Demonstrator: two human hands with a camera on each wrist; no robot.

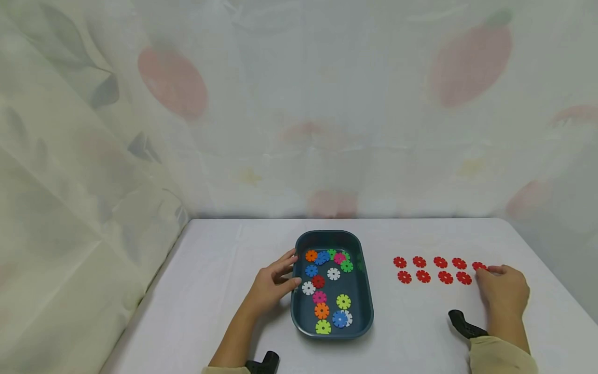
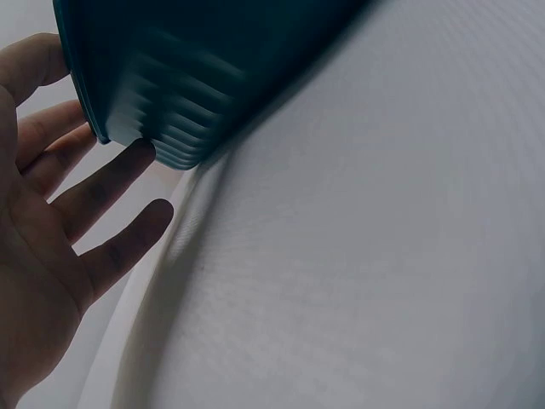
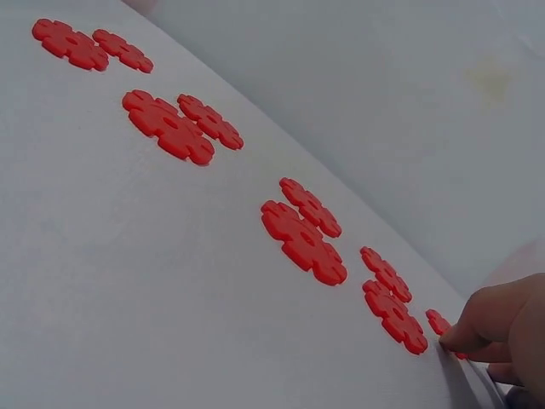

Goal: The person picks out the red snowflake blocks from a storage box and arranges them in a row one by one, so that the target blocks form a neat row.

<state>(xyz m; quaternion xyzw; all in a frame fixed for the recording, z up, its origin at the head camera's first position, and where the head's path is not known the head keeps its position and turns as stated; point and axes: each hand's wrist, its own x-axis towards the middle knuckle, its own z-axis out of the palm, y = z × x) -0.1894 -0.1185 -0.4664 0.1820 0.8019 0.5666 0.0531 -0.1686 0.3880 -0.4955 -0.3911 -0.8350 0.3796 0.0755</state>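
1. Resting my left hand point(image 1: 273, 283) against the left wall of the blue tray point(image 1: 299, 311), I keep the fingers straight and loosely spread, gripping nothing.
2. My right hand point(image 1: 502, 291) sits at the right end of two rows of red discs point(image 1: 432, 269); its curled fingertips point(image 3: 477, 328) pinch or press the last red disc point(image 1: 478, 266), only partly visible.
3. Both rows run left to right across the white table point(image 1: 215, 291), well to the right of the tray, so my right hand is much the nearer one.
4. Mixed coloured discs point(image 1: 327, 291) lie loose inside the tray, just beside my left fingertips, over the wall.
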